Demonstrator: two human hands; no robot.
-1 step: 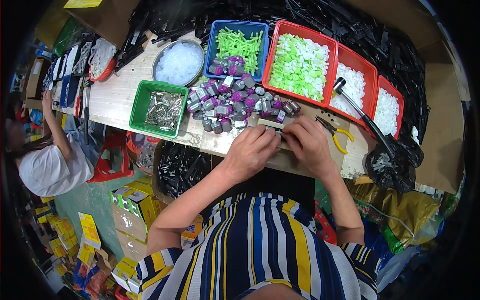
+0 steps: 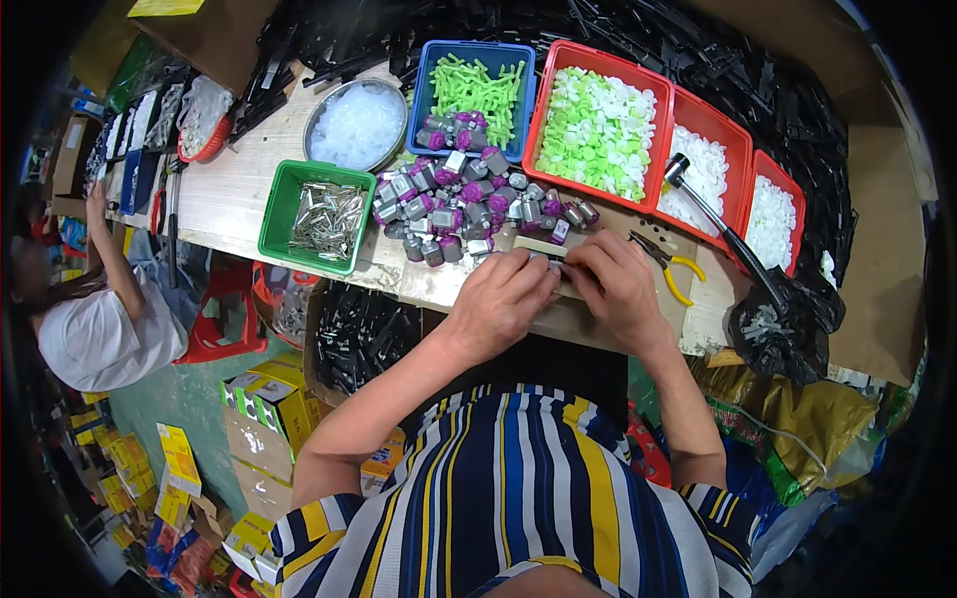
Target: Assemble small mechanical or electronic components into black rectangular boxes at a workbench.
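At the front edge of the bench, my left hand and my right hand are close together with bent fingers. Both pinch at a small greyish piece, mostly covered by the fingertips, so its kind is unclear. Just beyond them lies a pale beige block. Ahead and to the left spreads a heap of small grey motors with purple ends. Close to my right hand are pliers with yellow handles.
Left stands a green bin of metal pins beside a metal bowl of clear pieces. Behind are a blue bin and red bins of small plastic parts. A hammer leans at right. A person works far left.
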